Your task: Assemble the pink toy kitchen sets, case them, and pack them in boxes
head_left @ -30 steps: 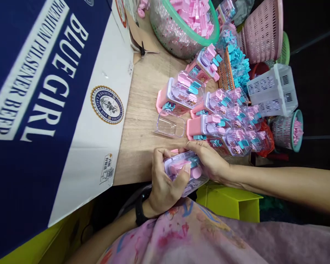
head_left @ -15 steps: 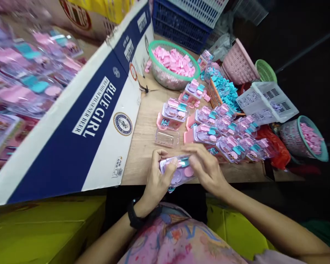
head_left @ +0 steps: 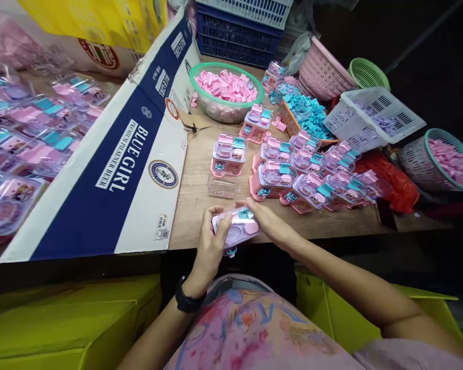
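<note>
Close to the table's front edge, a small purple toy case with a clear cover (head_left: 237, 231) is held tilted, with pink and teal pieces showing under the cover. My left hand (head_left: 212, 234) grips its left end, thumb on top. My right hand (head_left: 272, 223) is closed against its right end, with the fingertips at the far edge partly hidden. A loose clear plastic cover (head_left: 224, 186) lies just beyond my hands. Behind that stands a finished-looking pink and purple toy case (head_left: 228, 154), and several similar toy cases (head_left: 275, 177) are grouped to the right.
A white and blue cardboard panel (head_left: 139, 154) walls off the left side, with several packed toys (head_left: 34, 123) behind it. Farther back are a green-rimmed basket (head_left: 226, 108) of pink parts, an orange basket (head_left: 289, 121) of teal parts, and a white basket (head_left: 389, 113).
The view has shifted slightly. My right hand's fingers, arched over the toy case's right part before, now lie lower along its right end. My left hand keeps its grip.
</note>
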The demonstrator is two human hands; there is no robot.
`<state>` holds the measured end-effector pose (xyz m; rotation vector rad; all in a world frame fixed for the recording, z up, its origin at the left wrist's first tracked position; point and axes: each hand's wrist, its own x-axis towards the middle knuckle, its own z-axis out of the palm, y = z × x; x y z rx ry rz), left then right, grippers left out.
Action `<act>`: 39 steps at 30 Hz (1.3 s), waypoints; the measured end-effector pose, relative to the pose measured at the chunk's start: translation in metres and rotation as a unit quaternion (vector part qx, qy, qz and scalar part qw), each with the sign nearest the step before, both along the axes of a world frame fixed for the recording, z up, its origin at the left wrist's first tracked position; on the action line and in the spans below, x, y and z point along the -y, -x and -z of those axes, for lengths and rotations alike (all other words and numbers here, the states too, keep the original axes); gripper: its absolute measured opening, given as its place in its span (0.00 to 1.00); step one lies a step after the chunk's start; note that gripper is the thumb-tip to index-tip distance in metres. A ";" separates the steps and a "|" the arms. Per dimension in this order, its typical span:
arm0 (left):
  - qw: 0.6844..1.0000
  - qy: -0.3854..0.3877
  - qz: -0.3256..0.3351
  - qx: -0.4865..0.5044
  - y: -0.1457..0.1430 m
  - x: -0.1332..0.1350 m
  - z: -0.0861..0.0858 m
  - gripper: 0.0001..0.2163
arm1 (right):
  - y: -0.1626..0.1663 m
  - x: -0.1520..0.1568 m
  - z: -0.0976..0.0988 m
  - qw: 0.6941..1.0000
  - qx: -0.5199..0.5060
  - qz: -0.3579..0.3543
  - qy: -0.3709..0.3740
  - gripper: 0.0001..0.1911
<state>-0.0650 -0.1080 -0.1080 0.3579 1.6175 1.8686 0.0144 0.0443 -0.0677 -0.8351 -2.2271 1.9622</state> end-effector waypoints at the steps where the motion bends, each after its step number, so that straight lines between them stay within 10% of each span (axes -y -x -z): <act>1: 1.000 -0.001 0.000 -0.011 -0.004 0.003 0.001 0.19 | -0.006 0.006 0.005 0.999 -0.011 0.033 0.030 0.35; 11: 0.940 -0.152 -0.007 -0.305 -0.010 0.018 0.001 0.20 | -0.046 0.041 -0.002 0.976 -0.206 0.051 -0.046 0.27; 23: 0.984 -0.067 -0.082 -0.142 -0.015 0.018 -0.003 0.14 | -0.023 0.026 0.009 0.984 -0.154 0.003 -0.094 0.27; 31: 0.970 -0.026 -0.235 -0.052 0.043 0.010 -0.011 0.16 | 0.038 -0.011 0.043 0.858 -0.051 -0.089 -0.503 0.15; 34: 0.961 -0.013 -0.265 -0.078 0.066 0.003 -0.002 0.16 | 0.022 -0.010 0.043 0.858 -0.034 -0.101 -0.502 0.16; 39: 0.935 0.040 -0.260 -0.237 0.097 -0.014 -0.003 0.14 | -0.035 -0.022 0.033 0.949 -0.071 0.043 -0.305 0.15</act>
